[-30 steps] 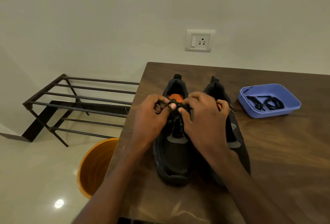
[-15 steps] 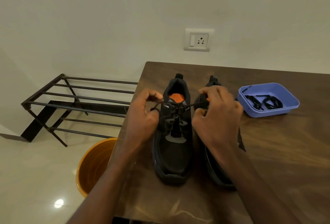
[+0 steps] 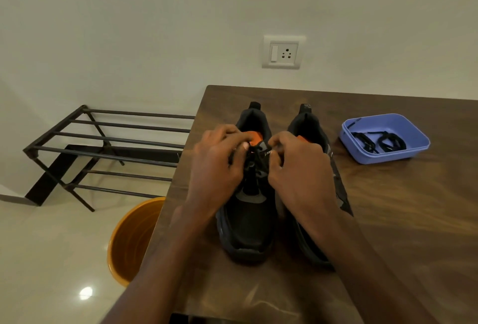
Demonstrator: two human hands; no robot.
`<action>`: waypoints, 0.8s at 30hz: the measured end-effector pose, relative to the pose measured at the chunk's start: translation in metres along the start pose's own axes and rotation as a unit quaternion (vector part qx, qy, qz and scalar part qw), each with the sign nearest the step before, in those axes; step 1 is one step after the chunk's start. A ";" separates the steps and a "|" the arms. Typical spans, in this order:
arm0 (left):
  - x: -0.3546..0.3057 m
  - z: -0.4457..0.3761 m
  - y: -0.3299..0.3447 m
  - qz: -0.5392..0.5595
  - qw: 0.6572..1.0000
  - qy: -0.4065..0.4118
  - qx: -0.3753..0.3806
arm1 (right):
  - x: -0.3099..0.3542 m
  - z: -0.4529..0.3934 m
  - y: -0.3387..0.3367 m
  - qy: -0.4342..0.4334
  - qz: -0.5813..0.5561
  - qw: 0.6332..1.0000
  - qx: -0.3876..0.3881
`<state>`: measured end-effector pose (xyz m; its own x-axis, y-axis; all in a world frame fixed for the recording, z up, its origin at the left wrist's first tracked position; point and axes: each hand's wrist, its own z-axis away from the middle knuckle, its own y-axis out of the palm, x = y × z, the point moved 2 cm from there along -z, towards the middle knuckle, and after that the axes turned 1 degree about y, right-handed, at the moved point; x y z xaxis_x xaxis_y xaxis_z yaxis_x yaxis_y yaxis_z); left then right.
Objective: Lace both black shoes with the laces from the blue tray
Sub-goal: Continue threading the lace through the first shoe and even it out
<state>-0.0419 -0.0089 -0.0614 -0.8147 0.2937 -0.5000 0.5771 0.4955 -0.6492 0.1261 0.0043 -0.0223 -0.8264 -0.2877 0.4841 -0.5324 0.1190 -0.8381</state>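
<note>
At centre frame, your left hand (image 3: 217, 166) and right hand (image 3: 297, 168) pinch the lace (image 3: 252, 166) over the left shoe (image 3: 248, 215), tightening it; the blue tray (image 3: 413, 140) (right, spare lace inside) waits within reach.

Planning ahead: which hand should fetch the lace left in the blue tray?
Right. The blue tray with the lace sits on the right hand's side, past the right shoe; the left hand would cross both shoes.
</note>
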 end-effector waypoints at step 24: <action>-0.014 -0.003 0.003 0.299 0.937 -0.182 0.014 | -0.006 -0.001 0.027 -0.080 -0.125 0.989 0.011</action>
<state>-0.0292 -0.0085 -0.0549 -0.2750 0.2106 -0.9381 0.9293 0.3082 -0.2033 0.1160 0.0103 -0.0479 -0.6294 -0.4516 0.6324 -0.7107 0.0054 -0.7035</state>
